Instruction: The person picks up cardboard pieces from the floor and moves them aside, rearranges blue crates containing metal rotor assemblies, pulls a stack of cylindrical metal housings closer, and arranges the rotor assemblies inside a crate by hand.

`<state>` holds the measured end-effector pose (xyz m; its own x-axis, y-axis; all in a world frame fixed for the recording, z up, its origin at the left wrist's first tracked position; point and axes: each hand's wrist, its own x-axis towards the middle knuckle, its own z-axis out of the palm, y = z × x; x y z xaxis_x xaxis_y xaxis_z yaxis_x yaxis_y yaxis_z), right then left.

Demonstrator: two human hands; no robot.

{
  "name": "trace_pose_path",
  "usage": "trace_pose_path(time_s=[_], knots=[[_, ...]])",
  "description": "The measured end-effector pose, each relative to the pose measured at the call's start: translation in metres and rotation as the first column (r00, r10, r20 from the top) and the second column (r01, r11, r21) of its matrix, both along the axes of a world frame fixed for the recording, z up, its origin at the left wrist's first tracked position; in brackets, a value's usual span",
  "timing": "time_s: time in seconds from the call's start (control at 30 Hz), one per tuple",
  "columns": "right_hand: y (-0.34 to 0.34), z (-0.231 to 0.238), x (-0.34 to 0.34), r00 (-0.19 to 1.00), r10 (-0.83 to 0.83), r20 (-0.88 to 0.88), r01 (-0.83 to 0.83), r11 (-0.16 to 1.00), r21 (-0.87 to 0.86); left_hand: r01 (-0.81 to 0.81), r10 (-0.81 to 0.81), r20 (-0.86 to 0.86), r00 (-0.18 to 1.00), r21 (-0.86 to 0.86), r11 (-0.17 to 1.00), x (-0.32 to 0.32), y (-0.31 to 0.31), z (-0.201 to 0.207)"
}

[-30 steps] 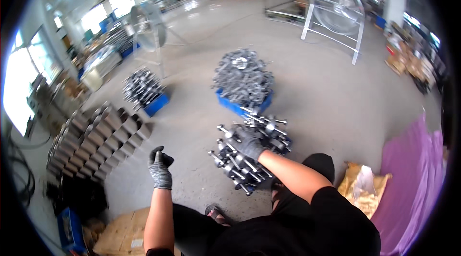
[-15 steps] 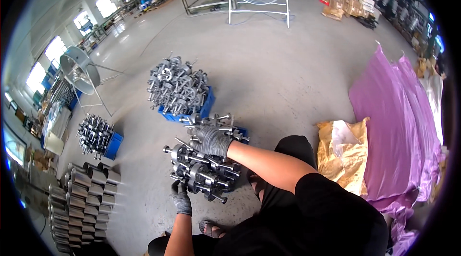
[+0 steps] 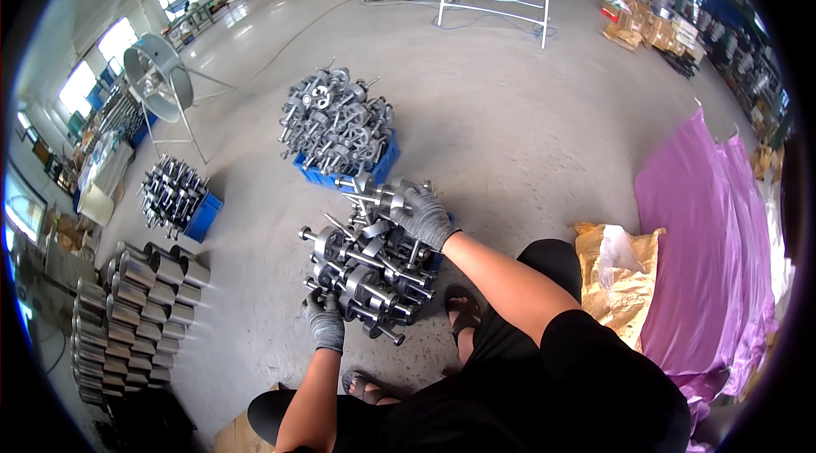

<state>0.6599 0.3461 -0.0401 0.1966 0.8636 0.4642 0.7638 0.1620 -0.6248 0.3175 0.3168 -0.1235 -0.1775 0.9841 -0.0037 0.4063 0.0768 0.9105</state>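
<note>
A heap of dark, crankshaft-like metal parts (image 3: pixel 365 270), with round discs and thin shafts, lies in front of me. A blue edge of what looks like a bin peeks out on its right. At the heap's far side, my gloved right hand (image 3: pixel 423 217) is closed on a metal part (image 3: pixel 382 195) with shafts and a disc; its fingertips are partly hidden. My gloved left hand (image 3: pixel 324 320) is at the near left edge, fingers curled on a shaft end of a part there. Both gloves are grey knit.
Beyond the heap stands a blue bin (image 3: pixel 374 166) piled with similar lighter parts. A smaller loaded blue bin (image 3: pixel 202 217) and stacked metal cylinders (image 3: pixel 140 300) are to the left. Brown wrapping (image 3: pixel 619 283) and a purple sheet (image 3: pixel 710 240) lie right. Large fans (image 3: pixel 161 79) stand farther off.
My right hand has shifted right and away from me across the heap, to a part at the far side. My left hand stays at the near left edge. The view has tilted slightly.
</note>
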Motion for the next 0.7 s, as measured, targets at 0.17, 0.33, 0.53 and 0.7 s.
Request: trace_pose_path(time_s=[0.17, 0.33, 0.53, 0.7], knots=[[-0.004, 0.005, -0.014, 0.994, -0.075, 0.085, 0.082, 0.994, -0.073, -0.018, 0.013, -0.095, 0.995, -0.053, 0.998, -0.009, -0.002, -0.01], [-0.01, 0.011, -0.011, 0.985, -0.067, 0.156, 0.08, 0.994, -0.08, -0.017, 0.018, -0.215, 0.976, 0.005, 1.0, 0.005, -0.007, 0.012], [-0.004, -0.001, -0.001, 0.99, -0.018, 0.143, 0.019, 1.0, -0.003, -0.045, 0.049, -0.293, 0.955, 0.022, 0.999, 0.003, 0.011, -0.006], [-0.002, 0.001, -0.005, 0.988, 0.014, 0.155, -0.013, 1.0, -0.011, 0.065, -0.043, 0.303, 0.952, -0.062, 0.996, -0.002, 0.021, -0.04]])
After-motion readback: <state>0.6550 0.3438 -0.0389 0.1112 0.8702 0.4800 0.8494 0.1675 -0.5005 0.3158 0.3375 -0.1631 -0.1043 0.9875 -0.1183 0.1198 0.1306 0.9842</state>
